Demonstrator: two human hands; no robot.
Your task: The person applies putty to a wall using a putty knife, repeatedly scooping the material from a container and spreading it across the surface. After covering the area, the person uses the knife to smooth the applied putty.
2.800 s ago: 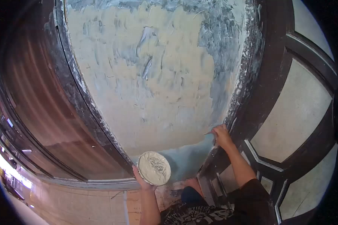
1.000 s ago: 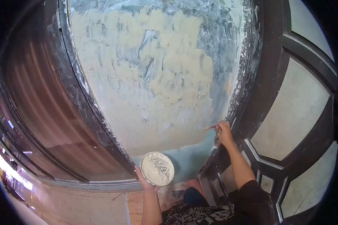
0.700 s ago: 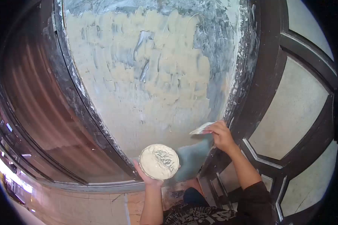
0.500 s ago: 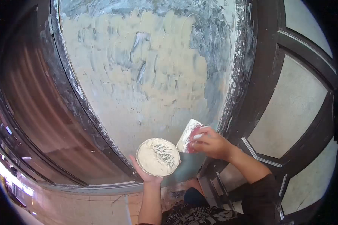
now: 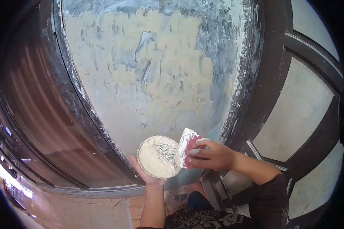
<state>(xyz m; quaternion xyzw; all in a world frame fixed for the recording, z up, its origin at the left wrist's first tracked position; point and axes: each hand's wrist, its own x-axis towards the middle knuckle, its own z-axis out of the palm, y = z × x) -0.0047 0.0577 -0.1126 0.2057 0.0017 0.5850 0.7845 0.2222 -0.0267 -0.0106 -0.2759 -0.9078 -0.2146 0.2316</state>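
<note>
My left hand (image 5: 150,178) supports a round bowl of cream-coloured putty (image 5: 151,160) from below, its thumb spread along the left side. Furrows mark the putty's upper right part. In my right hand (image 5: 212,154) is a pinkish-red putty scraper (image 5: 193,147), gripped between thumb and fingers, with white putty coating its left edge. The scraper's lower end overlaps the bowl's right rim. Whitish putty sticks to my right fingertips. Behind both hands stands a wall panel (image 5: 172,87) with a patchy cream layer over grey-blue.
Dark, paint-smeared frame posts border the panel on the left (image 5: 78,87) and right (image 5: 244,76). A brown ribbed panel (image 5: 38,103) lies farther left. Dark woodwork with pale panels (image 5: 294,110) fills the right. Tiled floor (image 5: 84,210) shows below.
My right hand has brought the scraper down and left, from beside the bowl to over its right rim. The bowl has shifted slightly left and up.
</note>
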